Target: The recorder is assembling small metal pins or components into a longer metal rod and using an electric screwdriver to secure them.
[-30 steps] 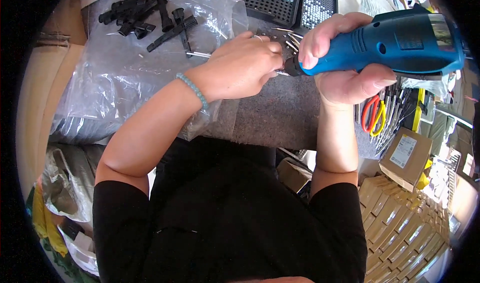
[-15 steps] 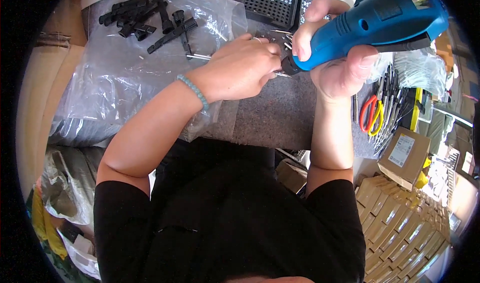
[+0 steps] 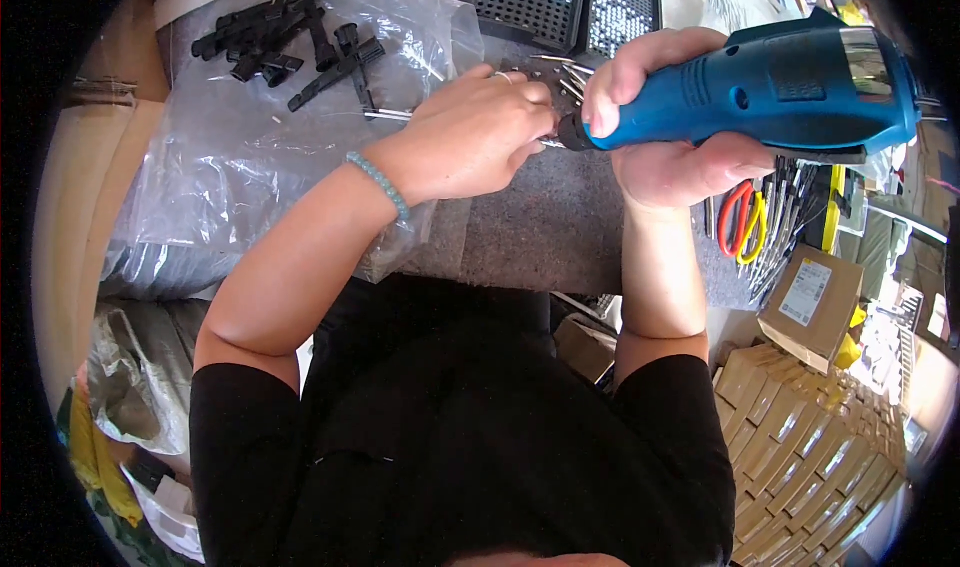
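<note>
My right hand (image 3: 660, 167) is wrapped round the body of a blue power screwdriver (image 3: 790, 97). The tool lies nearly level, its black nose (image 3: 574, 132) pointing left. My left hand (image 3: 480, 127), with a green bead bracelet at the wrist, meets that nose with its fingers pinched together. Whatever the pinch holds is hidden behind the fingers. Several thin metal pieces (image 3: 570, 79) lie on the grey mat (image 3: 540, 232) just beyond the nose. Thin white sticks (image 3: 388, 114) lie by the left wrist, near black plastic parts (image 3: 345, 72) on a clear plastic bag (image 3: 230, 187).
Black perforated trays (image 3: 530, 5) with small metal pieces stand at the back. To the right lie red-and-yellow-handled pliers (image 3: 740, 225) among several metal rods. A cardboard box (image 3: 810, 307) and stacked brown cartons (image 3: 800, 437) stand past the table's right edge.
The screwdriver has tipped to nearly level, its rear end swinging down and right with my right hand. My left hand keeps its pinch at the nose. The whole view has shifted slightly.
</note>
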Tool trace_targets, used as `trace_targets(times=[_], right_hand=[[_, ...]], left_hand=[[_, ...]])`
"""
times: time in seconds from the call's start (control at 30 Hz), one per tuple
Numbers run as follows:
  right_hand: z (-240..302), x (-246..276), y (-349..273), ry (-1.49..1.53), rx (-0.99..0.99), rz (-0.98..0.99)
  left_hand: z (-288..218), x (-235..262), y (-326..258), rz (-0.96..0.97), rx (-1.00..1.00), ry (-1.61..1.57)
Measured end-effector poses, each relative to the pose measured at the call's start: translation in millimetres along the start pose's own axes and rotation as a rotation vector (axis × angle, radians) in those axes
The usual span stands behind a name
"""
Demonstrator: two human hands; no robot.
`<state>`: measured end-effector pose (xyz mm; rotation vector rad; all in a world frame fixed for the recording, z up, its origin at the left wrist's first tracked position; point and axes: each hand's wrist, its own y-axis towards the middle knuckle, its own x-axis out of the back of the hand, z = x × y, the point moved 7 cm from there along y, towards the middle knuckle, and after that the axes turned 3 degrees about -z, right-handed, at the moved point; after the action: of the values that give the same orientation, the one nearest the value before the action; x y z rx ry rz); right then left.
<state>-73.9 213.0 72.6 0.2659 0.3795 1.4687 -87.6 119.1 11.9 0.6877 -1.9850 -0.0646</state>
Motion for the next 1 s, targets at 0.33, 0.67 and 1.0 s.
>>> trace_targets(times=[0.33, 0.67, 1.0], right_hand=[[4, 13, 4, 0.296, 0.062, -0.085], [17, 34, 7, 0.453, 0.252, 0.004], [9, 60, 10, 0.269, 0.237, -0.092]], left_hand=[[3, -2, -1, 0.035, 0.035, -0.075], [-2, 4, -6, -0.104, -0.009, -0.049], [-4, 4, -7, -0.132, 0.004, -0.087]])
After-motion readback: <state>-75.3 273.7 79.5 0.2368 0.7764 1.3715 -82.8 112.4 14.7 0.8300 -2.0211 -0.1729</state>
